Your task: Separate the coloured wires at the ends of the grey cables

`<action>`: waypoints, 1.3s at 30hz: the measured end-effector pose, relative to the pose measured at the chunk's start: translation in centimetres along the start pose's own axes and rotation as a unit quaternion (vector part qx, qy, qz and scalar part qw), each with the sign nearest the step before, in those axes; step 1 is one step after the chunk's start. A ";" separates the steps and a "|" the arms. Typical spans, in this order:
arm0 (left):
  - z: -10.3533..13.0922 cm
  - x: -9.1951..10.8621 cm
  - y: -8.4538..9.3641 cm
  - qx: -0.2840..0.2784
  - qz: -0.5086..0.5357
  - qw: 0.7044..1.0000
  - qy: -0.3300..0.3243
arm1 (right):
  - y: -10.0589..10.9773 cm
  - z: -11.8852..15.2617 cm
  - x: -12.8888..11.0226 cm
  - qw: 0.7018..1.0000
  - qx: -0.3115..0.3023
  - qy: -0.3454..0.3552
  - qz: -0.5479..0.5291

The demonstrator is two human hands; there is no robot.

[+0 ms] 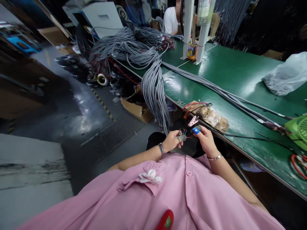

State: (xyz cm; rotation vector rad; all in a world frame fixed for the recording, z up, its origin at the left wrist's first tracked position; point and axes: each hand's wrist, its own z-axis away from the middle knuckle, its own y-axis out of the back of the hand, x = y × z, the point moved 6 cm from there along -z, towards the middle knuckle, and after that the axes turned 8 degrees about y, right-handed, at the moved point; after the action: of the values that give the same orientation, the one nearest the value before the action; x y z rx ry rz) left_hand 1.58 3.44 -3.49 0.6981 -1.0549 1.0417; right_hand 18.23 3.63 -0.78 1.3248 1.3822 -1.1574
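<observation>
Thin coloured wires (184, 131) fan out from the pinched fingers of my left hand (172, 140), just off the table's front edge. A little to the right, my right hand (205, 138) is closed, with blue wrapping on the thumb and a dark covering on a fingertip; what it holds, if anything, is too small to tell. Grey wrapping covers some fingertips of my left hand. Beyond my hands, a pink clip (193, 121) sits by the table edge, beside a taped wooden block (211, 117) with red, orange and black leads.
Grey cable bundles (157, 83) hang over the edge of the green table (227, 68). A green basket (297, 131) and a plastic bag (286, 75) are at the right. Below stands a cardboard box (137, 107). A person (169, 20) sits behind the table.
</observation>
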 end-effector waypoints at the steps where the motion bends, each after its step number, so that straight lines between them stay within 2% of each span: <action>1: 0.0 0.0 0.1 0.003 0.008 1.000 -0.003 | 0.3 0.1 0.5 1.000 0.017 -0.023 0.002; 2: 0.0 0.0 0.1 0.003 0.010 1.000 -0.006 | 0.4 0.2 1.0 0.999 0.016 -0.050 0.005; 4: 0.0 0.1 0.0 -0.003 0.005 1.000 -0.014 | -0.3 0.4 1.6 0.995 -0.026 -0.092 0.011; 6: 0.1 0.1 -0.2 -0.009 -0.002 1.000 -0.017 | -1.4 0.5 1.6 0.992 -0.078 -0.097 0.013; 9: 0.3 0.1 -0.5 -0.024 -0.011 1.000 -0.005 | -2.8 0.2 0.7 0.991 -0.125 -0.051 0.012; 12: 0.4 0.1 -0.8 -0.055 -0.035 0.998 0.021 | -3.4 0.1 -0.3 0.986 -0.149 0.032 0.072; 14: 0.4 0.2 -0.7 -0.066 -0.044 0.996 0.033 | -3.2 0.1 -0.6 0.981 -0.146 0.070 0.111; 16: 0.3 0.3 -0.4 -0.050 -0.030 0.998 0.036 | -2.8 0.1 -0.6 0.984 -0.125 0.065 0.104; 20: -0.2 0.4 0.6 0.028 0.056 0.998 0.027 | -2.1 0.5 0.7 0.995 -0.091 -0.028 0.015; 22: -0.3 0.4 0.6 0.041 0.086 0.995 0.014 | -2.3 0.9 1.2 0.994 -0.080 -0.064 -0.028; 27: -0.2 0.3 0.0 0.003 0.092 0.996 0.001 | -2.5 1.1 1.1 0.997 -0.013 -0.051 -0.056; 31: 0.2 0.3 -0.5 -0.042 0.060 0.997 0.006 | -2.4 0.5 1.3 0.994 -0.004 -0.073 -0.082; 35: -0.1 0.3 0.5 0.014 0.109 0.994 0.005 | -2.1 0.4 1.9 0.988 0.011 -0.098 -0.120; 39: -0.5 0.0 0.6 0.028 0.132 0.991 0.005 | -2.7 0.9 1.8 0.989 -0.029 -0.101 -0.106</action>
State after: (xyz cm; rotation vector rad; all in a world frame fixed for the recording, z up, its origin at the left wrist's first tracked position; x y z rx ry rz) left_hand 1.19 4.09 -3.73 0.6082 -1.1342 1.3055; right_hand 15.43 3.06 -2.62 1.0079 1.4196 -1.3436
